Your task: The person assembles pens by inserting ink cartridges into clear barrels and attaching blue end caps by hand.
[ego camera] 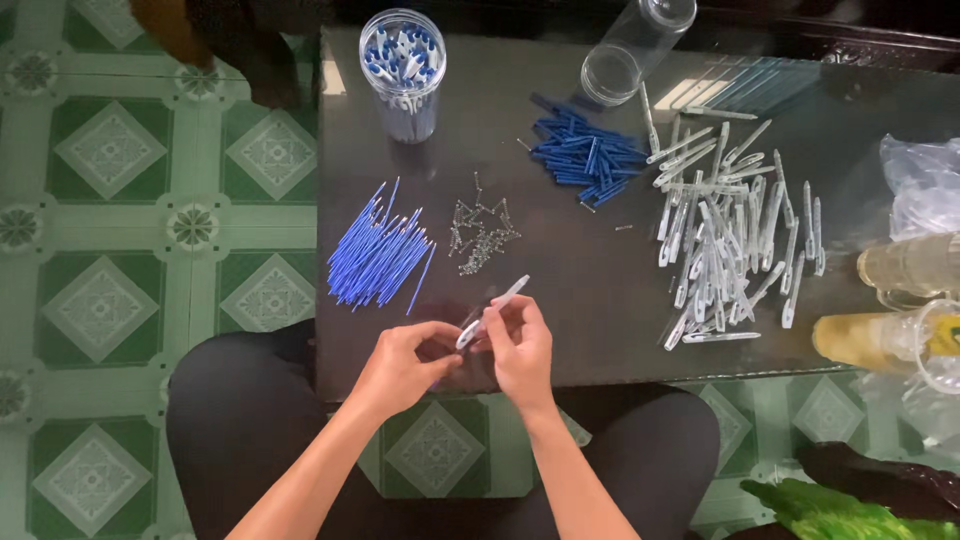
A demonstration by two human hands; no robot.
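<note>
My right hand (pixel 522 345) pinches a clear plastic pen barrel (pixel 495 310) that slants up to the right over the near edge of the dark glass table (pixel 560 250). My left hand (pixel 408 362) meets it at the barrel's lower end, fingertips closed on that end; whether a small part is between them is hidden. Just beyond the hands lie a fan of blue ink refills (pixel 378 255) and a small heap of metal springs (pixel 480 232).
A heap of clear pen barrels (pixel 730 235) covers the right side, with blue caps (pixel 588 155) behind. A clear jar of finished pens (pixel 403 70) stands at the back, an empty jar (pixel 628 50) lies tipped. Yellowish containers (pixel 895 335) and plastic bags (pixel 925 185) sit far right.
</note>
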